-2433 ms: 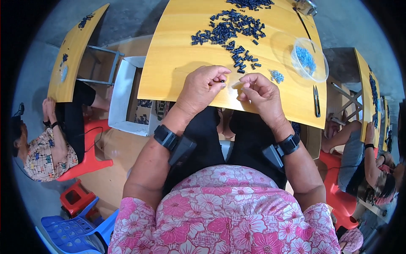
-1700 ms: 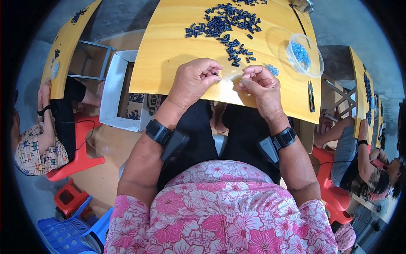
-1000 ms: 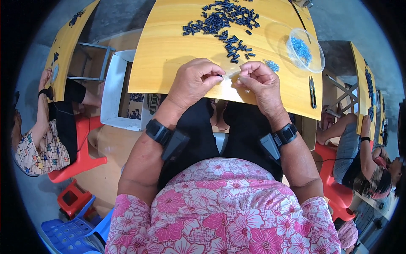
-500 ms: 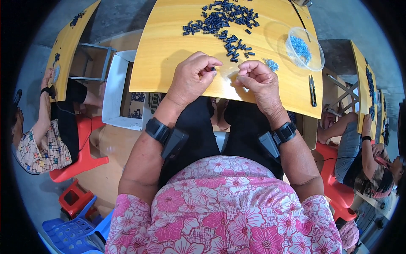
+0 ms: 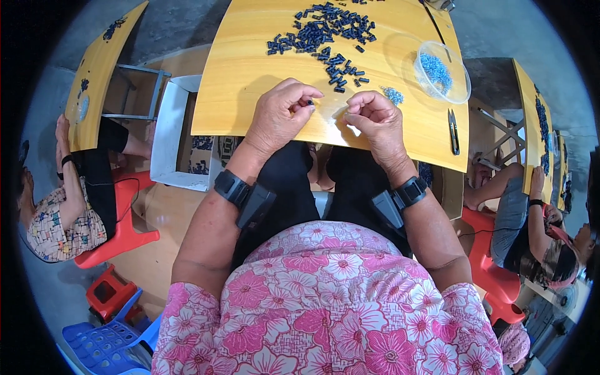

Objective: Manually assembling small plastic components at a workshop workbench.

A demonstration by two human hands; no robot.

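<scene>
My left hand (image 5: 279, 117) is closed over the near edge of the wooden table (image 5: 244, 81), with a small black cylindrical piece (image 5: 310, 102) between thumb and fingers. Facing it, a short gap away, my right hand (image 5: 377, 124) is pinched, thumb against fingertips. Whatever the right fingers hold is too small to make out. Beyond both hands lies a loose pile of short black cylindrical pieces (image 5: 320, 32). Closest to the right hand is a little heap of tiny clear-blue parts (image 5: 393, 95).
A clear plastic bowl (image 5: 460, 91) of tiny blue parts (image 5: 435, 73) stands at the right. Black thread snips (image 5: 454, 132) lie near the right edge. An open white box (image 5: 170, 134) sits below the table's left side. People work at tables on both sides.
The view has shifted slightly, so the table's right side appears further left. My hands keep nearly the same pose. The person at left has drawn a hand back toward the table edge.
</scene>
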